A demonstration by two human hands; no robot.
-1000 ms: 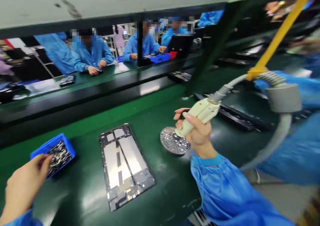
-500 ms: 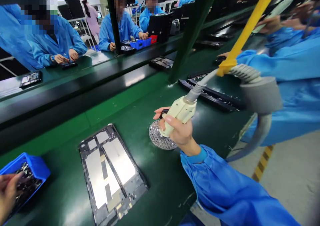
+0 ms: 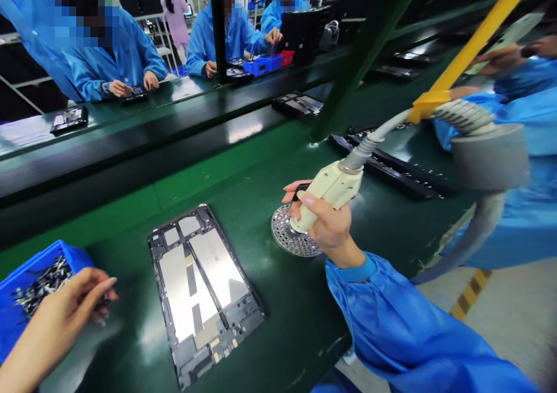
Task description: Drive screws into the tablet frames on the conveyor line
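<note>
My right hand [image 3: 328, 227] grips a cream electric screwdriver [image 3: 328, 193] with its tip down on a round perforated screw dish [image 3: 287, 239]. A grey hose [image 3: 383, 134] runs from the tool up to a yellow bar [image 3: 474, 42]. A grey tablet frame [image 3: 202, 285] lies flat on the green belt [image 3: 243, 166] between my hands. My left hand [image 3: 65, 317] hovers at the edge of a blue bin [image 3: 26, 277] of small metal parts, fingers pinched on something small and dark that I cannot make out.
Across the raised black rail [image 3: 130, 137] several people in blue coats work on devices. More dark frames [image 3: 391, 172] lie on the belt at the right, beside a co-worker's blue sleeve [image 3: 526, 149]. A green post [image 3: 365, 50] rises behind the dish.
My left hand has come away from inside the blue bin toward the tablet frame. My right hand stays on the screwdriver at the dish. The view has shifted slightly.
</note>
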